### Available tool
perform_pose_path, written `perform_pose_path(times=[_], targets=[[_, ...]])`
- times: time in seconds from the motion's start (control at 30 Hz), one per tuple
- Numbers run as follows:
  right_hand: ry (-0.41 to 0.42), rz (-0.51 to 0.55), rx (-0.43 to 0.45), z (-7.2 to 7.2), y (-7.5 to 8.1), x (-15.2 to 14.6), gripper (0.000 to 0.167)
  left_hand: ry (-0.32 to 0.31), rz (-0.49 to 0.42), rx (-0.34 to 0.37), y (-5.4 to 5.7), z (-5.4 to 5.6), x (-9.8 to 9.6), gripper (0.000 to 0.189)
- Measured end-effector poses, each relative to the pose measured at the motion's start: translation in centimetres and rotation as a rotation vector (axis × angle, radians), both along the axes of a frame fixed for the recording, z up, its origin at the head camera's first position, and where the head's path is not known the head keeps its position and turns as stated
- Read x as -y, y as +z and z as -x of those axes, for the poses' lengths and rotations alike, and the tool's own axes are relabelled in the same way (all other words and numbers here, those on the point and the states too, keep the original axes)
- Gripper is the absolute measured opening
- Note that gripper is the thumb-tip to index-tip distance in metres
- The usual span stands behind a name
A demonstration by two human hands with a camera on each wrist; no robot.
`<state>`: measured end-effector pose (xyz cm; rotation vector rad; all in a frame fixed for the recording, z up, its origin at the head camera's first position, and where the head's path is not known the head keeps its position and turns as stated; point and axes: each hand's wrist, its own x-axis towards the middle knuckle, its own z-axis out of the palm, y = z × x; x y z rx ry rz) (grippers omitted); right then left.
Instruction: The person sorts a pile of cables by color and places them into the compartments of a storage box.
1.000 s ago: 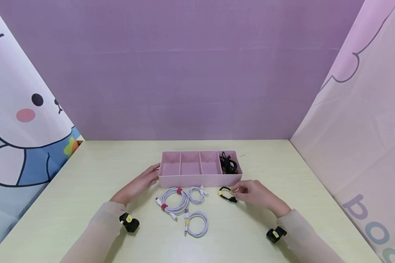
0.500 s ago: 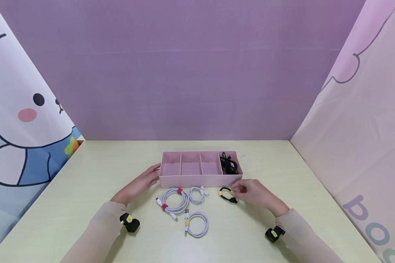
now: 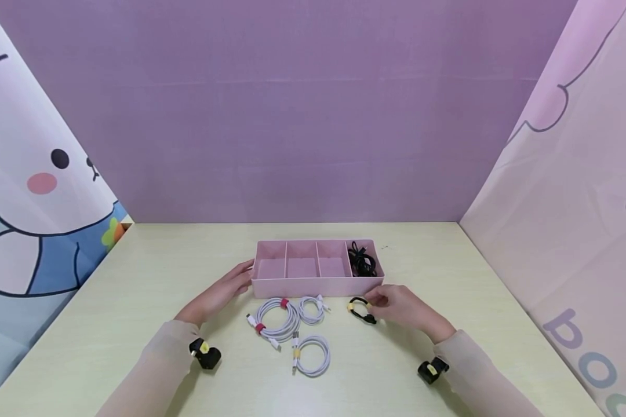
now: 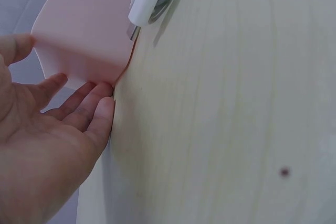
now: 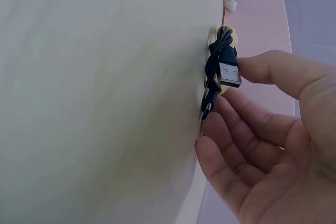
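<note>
A small coiled black USB cable (image 3: 361, 310) with yellow ties lies on the table at the box's front right corner. My right hand (image 3: 401, 310) pinches its right side between thumb and fingers; in the right wrist view the thumb (image 5: 268, 67) presses beside the metal USB plug (image 5: 230, 74). My left hand (image 3: 221, 292) rests with extended fingers (image 4: 97, 116) against the left end of the pink divided box (image 3: 318, 286). Another black cable (image 3: 362, 262) fills the box's rightmost compartment.
In front of the box lie three coiled white cables: a large one with red ties (image 3: 276, 336), a small one (image 3: 313, 318), and one with a yellow tie (image 3: 315, 370). A purple backdrop (image 3: 302, 116) stands behind the table.
The black USB cable has shifted very slightly to the right along with my right hand. My left hand and the box stay in place.
</note>
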<state>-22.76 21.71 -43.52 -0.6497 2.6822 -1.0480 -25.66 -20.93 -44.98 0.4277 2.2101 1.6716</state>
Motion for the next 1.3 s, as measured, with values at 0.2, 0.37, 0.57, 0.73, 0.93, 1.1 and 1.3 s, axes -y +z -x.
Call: perform_pose_path(times=[0.2,0.37,0.57,0.73,0.93,1.1,1.3], targets=[[-0.017,-0.02,0.022,0.49,-0.3,0.11,0.021,0.0,0.002,0.002,0.1,-0.05,-0.03,0.059],[-0.006,-0.023,0.026,0.72,-0.39,0.23,0.019,-0.002,0.009,0.003,-0.04,-0.01,0.07,0.059],[0.01,-0.038,0.029,0.62,-0.35,0.19,0.014,-0.004,0.02,-0.003,-0.23,0.03,0.13,0.062],[0.011,-0.038,0.024,0.55,-0.33,0.12,0.008,-0.001,0.026,-0.005,-0.12,-0.05,0.03,0.06],[0.014,-0.026,0.021,0.39,-0.12,-0.03,0.009,0.005,0.036,0.003,0.05,-0.16,-0.07,0.058],[0.028,-0.007,0.026,0.31,0.13,-0.12,0.008,0.007,0.03,0.0,0.16,-0.2,-0.09,0.06],[0.04,0.0,0.023,0.4,0.15,-0.22,0.008,0.01,0.036,-0.001,0.29,-0.29,-0.11,0.061]])
